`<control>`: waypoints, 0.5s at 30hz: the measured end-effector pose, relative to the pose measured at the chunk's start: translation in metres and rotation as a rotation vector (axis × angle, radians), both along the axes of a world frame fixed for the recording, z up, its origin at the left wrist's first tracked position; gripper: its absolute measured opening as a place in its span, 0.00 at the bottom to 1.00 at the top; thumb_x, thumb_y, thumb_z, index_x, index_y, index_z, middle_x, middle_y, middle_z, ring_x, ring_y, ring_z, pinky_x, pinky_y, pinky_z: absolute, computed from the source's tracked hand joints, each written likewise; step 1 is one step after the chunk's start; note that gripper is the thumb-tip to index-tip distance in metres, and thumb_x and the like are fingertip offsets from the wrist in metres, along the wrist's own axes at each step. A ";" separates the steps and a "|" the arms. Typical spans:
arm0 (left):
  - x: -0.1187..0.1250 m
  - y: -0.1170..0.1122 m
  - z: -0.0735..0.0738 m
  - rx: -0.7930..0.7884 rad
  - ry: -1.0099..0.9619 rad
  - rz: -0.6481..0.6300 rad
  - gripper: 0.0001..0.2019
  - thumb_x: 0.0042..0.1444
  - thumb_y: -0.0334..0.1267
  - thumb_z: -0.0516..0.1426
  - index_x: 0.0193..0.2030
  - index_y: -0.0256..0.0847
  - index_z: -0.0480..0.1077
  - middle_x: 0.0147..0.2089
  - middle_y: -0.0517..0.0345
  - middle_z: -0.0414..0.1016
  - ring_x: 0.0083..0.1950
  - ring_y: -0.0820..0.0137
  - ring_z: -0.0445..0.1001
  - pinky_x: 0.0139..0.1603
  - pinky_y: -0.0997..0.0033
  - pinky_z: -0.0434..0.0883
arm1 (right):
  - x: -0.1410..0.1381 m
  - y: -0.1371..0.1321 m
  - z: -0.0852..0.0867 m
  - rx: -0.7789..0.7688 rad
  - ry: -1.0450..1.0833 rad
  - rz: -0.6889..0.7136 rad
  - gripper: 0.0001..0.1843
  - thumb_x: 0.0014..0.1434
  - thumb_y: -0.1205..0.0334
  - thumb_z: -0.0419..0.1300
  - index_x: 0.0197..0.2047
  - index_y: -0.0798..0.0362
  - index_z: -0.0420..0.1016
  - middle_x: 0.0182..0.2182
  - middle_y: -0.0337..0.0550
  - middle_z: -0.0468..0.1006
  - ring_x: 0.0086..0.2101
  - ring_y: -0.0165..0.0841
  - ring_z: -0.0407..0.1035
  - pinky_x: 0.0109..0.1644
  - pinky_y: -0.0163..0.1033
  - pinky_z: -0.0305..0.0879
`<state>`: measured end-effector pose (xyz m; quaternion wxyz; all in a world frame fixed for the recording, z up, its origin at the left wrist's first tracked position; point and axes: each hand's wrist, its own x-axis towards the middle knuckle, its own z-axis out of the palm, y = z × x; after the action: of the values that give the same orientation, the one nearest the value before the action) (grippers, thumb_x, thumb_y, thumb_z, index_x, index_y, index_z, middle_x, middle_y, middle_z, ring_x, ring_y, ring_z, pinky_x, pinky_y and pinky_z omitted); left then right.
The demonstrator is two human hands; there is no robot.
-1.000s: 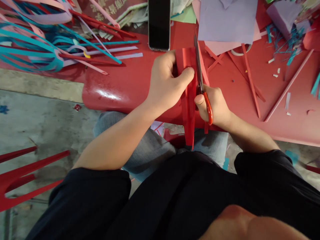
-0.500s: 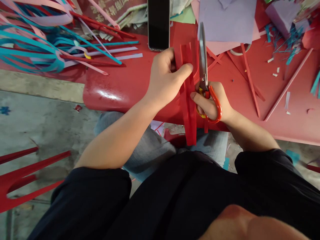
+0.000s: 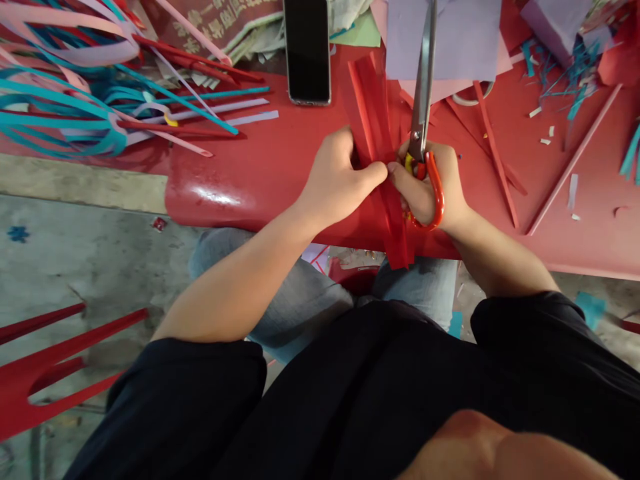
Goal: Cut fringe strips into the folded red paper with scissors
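Note:
My left hand (image 3: 343,180) is closed on several long red paper strips (image 3: 373,113), its thumb lying across them. The strips slant from the table down over its front edge. In my right hand (image 3: 440,183) is a pair of scissors (image 3: 424,87) with orange and yellow handles, blades pointing away from me. The right thumb and the left thumb meet at the middle of the strips, and the right fingers are partly hidden behind the handles. Whether the right fingertips also pinch the strips I cannot tell.
A phone (image 3: 307,53) lies on the red table (image 3: 240,173) beyond my left hand. Looped paper strips (image 3: 65,120) pile up at the left. Purple paper sheets (image 3: 445,47), a pink stick (image 3: 575,160) and blue shreds (image 3: 583,73) lie to the right. A red stool (image 3: 20,400) stands at lower left.
The red strips have moved away from me and tilted, their top leaning left. My left hand has slid down along them, nearer the right thumb. The scissors have risen slightly and lean right.

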<state>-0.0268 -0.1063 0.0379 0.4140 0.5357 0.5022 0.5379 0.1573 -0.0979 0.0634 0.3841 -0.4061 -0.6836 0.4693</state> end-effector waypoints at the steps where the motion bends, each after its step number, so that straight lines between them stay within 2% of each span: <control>1: 0.000 -0.004 0.006 -0.047 0.016 -0.040 0.07 0.53 0.37 0.70 0.33 0.47 0.77 0.32 0.58 0.80 0.35 0.60 0.77 0.31 0.59 0.72 | 0.001 0.000 0.003 -0.027 -0.001 -0.007 0.27 0.66 0.38 0.72 0.32 0.46 0.66 0.20 0.34 0.64 0.25 0.33 0.62 0.31 0.45 0.58; 4: 0.000 -0.011 0.019 -0.070 0.012 -0.114 0.05 0.56 0.35 0.69 0.38 0.48 0.80 0.37 0.57 0.83 0.42 0.57 0.82 0.39 0.57 0.80 | 0.004 0.002 0.011 -0.116 0.010 0.011 0.23 0.67 0.43 0.72 0.32 0.46 0.68 0.19 0.34 0.65 0.24 0.34 0.62 0.28 0.43 0.58; 7: -0.002 -0.011 0.027 0.028 -0.023 -0.130 0.06 0.58 0.32 0.67 0.41 0.48 0.80 0.39 0.57 0.83 0.42 0.58 0.83 0.42 0.57 0.80 | 0.006 0.003 0.013 -0.129 0.052 0.069 0.21 0.62 0.44 0.76 0.34 0.45 0.72 0.20 0.35 0.67 0.25 0.34 0.62 0.27 0.43 0.61; 10: -0.008 -0.010 0.033 0.133 0.037 -0.006 0.04 0.61 0.39 0.69 0.41 0.48 0.78 0.39 0.56 0.80 0.43 0.59 0.81 0.46 0.56 0.79 | 0.006 0.000 0.012 -0.081 0.058 0.091 0.23 0.58 0.40 0.79 0.36 0.46 0.76 0.22 0.36 0.70 0.26 0.33 0.63 0.27 0.42 0.64; 13: -0.022 -0.012 0.039 0.287 0.161 0.164 0.12 0.65 0.52 0.68 0.40 0.49 0.76 0.40 0.55 0.76 0.48 0.58 0.79 0.54 0.54 0.78 | 0.005 -0.006 0.011 -0.124 0.113 0.141 0.25 0.59 0.38 0.78 0.37 0.47 0.74 0.22 0.35 0.71 0.23 0.31 0.64 0.24 0.40 0.62; 15: -0.035 -0.014 0.040 0.395 0.228 0.277 0.19 0.64 0.61 0.68 0.38 0.49 0.74 0.42 0.54 0.74 0.54 0.56 0.78 0.62 0.52 0.76 | 0.005 -0.010 0.011 -0.187 0.173 0.229 0.24 0.62 0.40 0.76 0.38 0.48 0.73 0.20 0.33 0.70 0.20 0.30 0.64 0.21 0.39 0.59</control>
<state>-0.0619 -0.1202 0.0778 0.1646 0.5894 0.4994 0.6133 0.1624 -0.1081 0.0748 0.3459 -0.3176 -0.6431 0.6049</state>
